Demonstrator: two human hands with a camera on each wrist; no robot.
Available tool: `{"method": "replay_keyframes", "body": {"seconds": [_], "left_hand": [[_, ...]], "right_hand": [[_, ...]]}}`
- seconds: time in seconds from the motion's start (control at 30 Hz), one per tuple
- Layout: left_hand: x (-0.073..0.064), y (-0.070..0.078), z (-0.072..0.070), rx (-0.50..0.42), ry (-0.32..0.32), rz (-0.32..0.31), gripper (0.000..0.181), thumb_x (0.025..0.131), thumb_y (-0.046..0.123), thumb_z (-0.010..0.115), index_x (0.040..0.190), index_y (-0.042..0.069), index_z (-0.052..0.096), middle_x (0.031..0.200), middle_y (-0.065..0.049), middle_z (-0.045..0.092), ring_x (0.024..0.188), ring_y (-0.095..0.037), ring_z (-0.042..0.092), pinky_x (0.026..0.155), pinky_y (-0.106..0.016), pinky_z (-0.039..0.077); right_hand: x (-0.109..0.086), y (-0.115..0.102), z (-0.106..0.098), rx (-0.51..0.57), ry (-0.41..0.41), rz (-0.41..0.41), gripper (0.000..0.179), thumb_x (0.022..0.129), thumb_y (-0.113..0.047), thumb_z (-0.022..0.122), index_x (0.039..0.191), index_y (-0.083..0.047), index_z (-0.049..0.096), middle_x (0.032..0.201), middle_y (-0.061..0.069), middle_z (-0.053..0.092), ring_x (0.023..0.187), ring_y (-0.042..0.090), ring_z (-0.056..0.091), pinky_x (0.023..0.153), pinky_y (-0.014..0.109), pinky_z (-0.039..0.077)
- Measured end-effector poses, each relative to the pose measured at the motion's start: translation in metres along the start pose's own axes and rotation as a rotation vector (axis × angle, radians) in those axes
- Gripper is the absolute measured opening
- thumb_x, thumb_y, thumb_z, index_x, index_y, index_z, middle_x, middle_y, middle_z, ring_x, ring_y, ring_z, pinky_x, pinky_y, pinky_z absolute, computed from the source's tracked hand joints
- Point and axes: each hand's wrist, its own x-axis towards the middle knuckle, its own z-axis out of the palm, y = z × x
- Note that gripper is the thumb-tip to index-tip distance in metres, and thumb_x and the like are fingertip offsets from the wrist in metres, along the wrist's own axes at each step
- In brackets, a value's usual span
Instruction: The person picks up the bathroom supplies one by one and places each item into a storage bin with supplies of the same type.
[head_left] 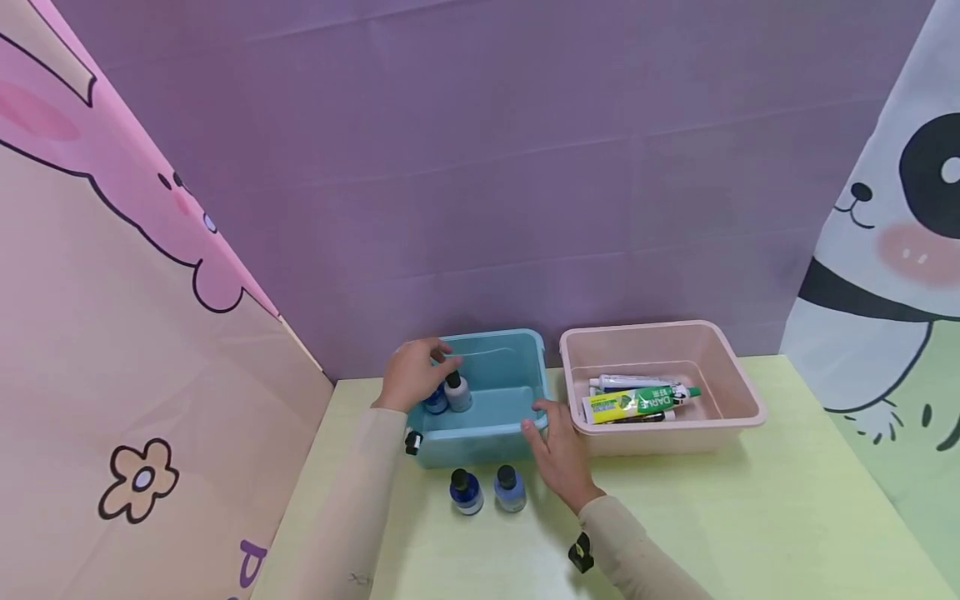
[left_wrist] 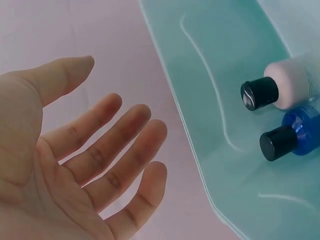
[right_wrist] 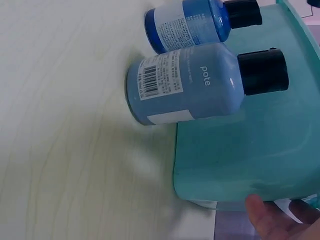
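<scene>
My left hand (head_left: 417, 372) hovers over the left end of the blue plastic bin (head_left: 480, 434), fingers loosely bent and apart, with nothing in them in the left wrist view. Close beneath it, a bottle of pale pink liquid (head_left: 458, 396) and a blue bottle (head_left: 436, 402), both black-capped, stand inside the bin. At the bin's front right corner, my right hand (head_left: 564, 457) holds the rim with thumb and fingers. In front of the bin stand a dark blue bottle (head_left: 467, 495) and a lavender-blue bottle (head_left: 510, 492), also with black caps.
A pink bin (head_left: 675, 425) stands just right of the blue one. Several tubes lie in it, a yellow-green toothpaste tube (head_left: 633, 403) on top. The pale wooden table (head_left: 810, 500) meets a purple backdrop (head_left: 480, 183) behind the bins, with printed panels at both sides.
</scene>
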Motion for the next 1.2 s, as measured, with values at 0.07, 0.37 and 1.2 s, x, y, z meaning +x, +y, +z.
{"method": "replay_keyframes", "body": {"seconds": [0.07,0.37,1.2], "left_hand": [[-0.008,-0.003,0.002,-0.028,0.042,0.013,0.033,0.096,0.037,0.071,0.119,0.013,0.075,0.106,-0.007,0.077,0.095,-0.026,0.071,0.079,-0.043,0.058],[-0.053,-0.014,0.022,-0.239,0.269,0.014,0.020,0.096,0.027,0.073,0.109,0.013,0.076,0.093,-0.002,0.076,0.082,-0.017,0.067,0.070,-0.031,0.049],[-0.147,-0.042,0.119,-0.518,0.557,-0.210,0.006,0.091,0.005,0.074,0.094,0.009,0.075,0.081,0.000,0.069,0.072,-0.013,0.061,0.066,-0.022,0.053]], "right_hand": [[0.000,0.001,0.000,-0.011,-0.007,0.004,0.045,0.104,-0.044,0.057,0.135,-0.013,0.051,0.137,0.014,0.055,0.126,0.033,0.057,0.108,0.060,0.046],[-0.001,0.000,0.000,0.005,-0.020,0.017,0.052,0.098,-0.051,0.064,0.133,-0.014,0.051,0.137,0.012,0.056,0.123,0.031,0.058,0.107,0.057,0.046],[-0.001,0.000,0.001,0.173,-0.042,0.040,0.055,0.099,-0.044,0.065,0.136,-0.008,0.048,0.142,0.016,0.053,0.126,0.034,0.055,0.108,0.058,0.048]]}}
